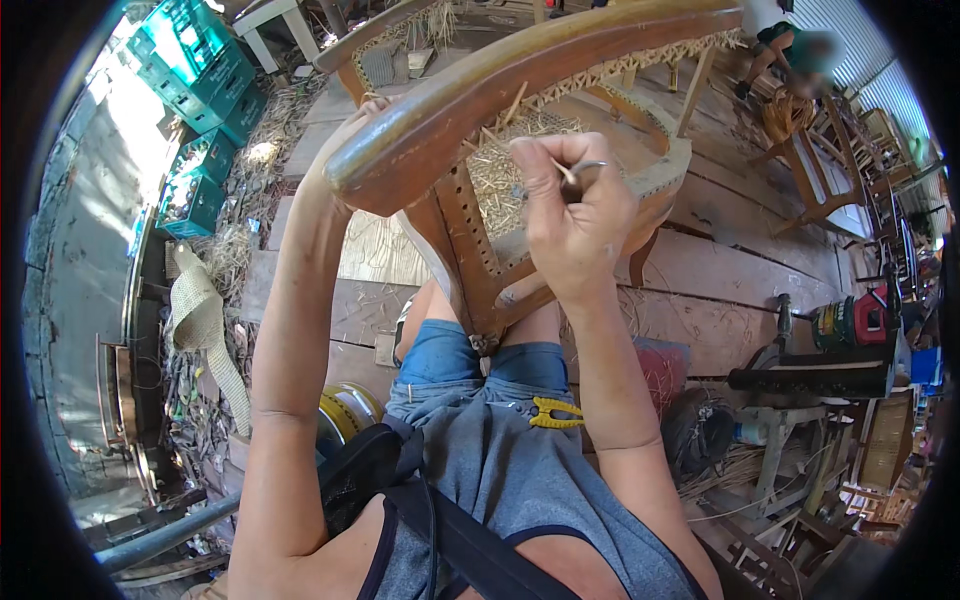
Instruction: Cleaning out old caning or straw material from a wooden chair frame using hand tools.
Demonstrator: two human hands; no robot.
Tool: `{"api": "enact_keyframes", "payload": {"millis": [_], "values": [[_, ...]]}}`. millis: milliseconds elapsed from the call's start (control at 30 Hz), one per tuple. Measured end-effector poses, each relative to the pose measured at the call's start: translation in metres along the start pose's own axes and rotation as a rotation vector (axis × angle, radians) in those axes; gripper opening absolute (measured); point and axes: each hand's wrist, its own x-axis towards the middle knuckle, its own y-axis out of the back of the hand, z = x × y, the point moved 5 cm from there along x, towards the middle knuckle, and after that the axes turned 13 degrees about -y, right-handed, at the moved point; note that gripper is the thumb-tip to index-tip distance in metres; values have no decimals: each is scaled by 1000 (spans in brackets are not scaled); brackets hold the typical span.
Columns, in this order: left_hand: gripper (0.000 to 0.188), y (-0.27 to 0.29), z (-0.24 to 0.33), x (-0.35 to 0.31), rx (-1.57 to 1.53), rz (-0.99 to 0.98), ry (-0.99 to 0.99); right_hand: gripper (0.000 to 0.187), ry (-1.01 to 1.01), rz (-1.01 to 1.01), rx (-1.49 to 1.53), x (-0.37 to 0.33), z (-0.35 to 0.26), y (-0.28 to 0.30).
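A wooden chair frame (pixel 540 60) stands tilted in front of me, its lower part by my knees. Ragged cane ends fringe the curved top rail, and a couple of thin wooden pegs stick out from it. Rows of small holes run along the side post (pixel 462 215). My left hand (pixel 335 165) grips the rail's left end from behind, most of its fingers hidden by the wood. Just below the rail, my right hand (pixel 582 215) is closed around a small thin tool (pixel 590 164) with a curved, shiny end; its exact kind is unclear. A yellow-handled hand tool (pixel 556 412) rests on my lap.
Cane scraps litter the plank floor (pixel 700 280). Green crates (pixel 205 85) are stacked at far left, near a strip of woven cane (pixel 205 310). A yellow tin (pixel 350 408) sits by my left side. At far right, another person (pixel 795 50) works beside wooden chairs (pixel 820 170).
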Motion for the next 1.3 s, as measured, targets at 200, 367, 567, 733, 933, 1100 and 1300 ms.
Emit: {"api": "enact_keyframes", "payload": {"millis": [200,367,567,733,933,1100,1300], "values": [[33,-3,14,-2,577,248,-135,17,28,-70,-112,1,-7,-9],[31,-16,20,-2,516,185,-194,10,145,-10,-123,3,-20,-18],[32,-33,19,5,316,-68,-173,9,79,31,-260,11,-21,-3],[28,-32,19,5,336,-24,-147,22,208,-6,-322,1,-20,-8],[24,-23,25,10,464,57,-73,36,401,6,-419,4,-12,-24],[28,-26,24,19,582,17,-32,21,-16,-162,-130,7,7,-21],[37,-26,28,25,725,-110,-78,21,-154,-99,157,6,14,5]]}}
